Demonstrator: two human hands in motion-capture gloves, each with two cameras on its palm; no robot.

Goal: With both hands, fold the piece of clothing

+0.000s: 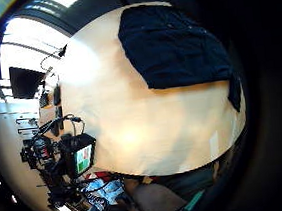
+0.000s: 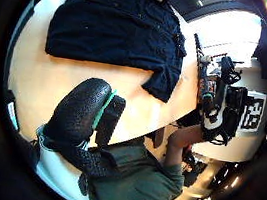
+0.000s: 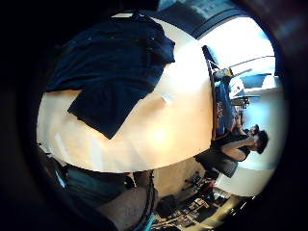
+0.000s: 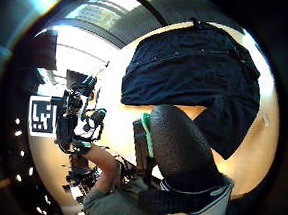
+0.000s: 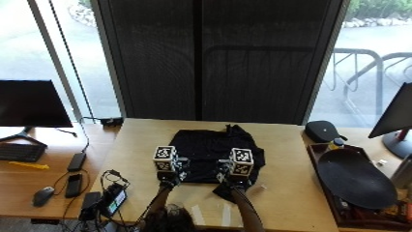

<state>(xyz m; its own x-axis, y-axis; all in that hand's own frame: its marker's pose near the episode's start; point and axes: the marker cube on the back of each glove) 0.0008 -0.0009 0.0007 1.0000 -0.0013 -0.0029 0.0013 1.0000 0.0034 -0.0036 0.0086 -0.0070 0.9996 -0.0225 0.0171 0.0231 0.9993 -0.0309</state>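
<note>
Hands over the shirt's near edge, fold not yet begun.

I cannot tell the state of the fingers on my left hand (image 5: 169,175) or right hand (image 5: 233,178); both hover above the dark navy shirt (image 5: 209,153), lying partly folded mid-desk (image 5: 289,193), one sleeve trailing toward me. Next, I judge: tuck that sleeve in, both hands together.

An office: monitor (image 5: 32,103), keyboard (image 5: 21,152), desks (image 5: 38,186).
</note>
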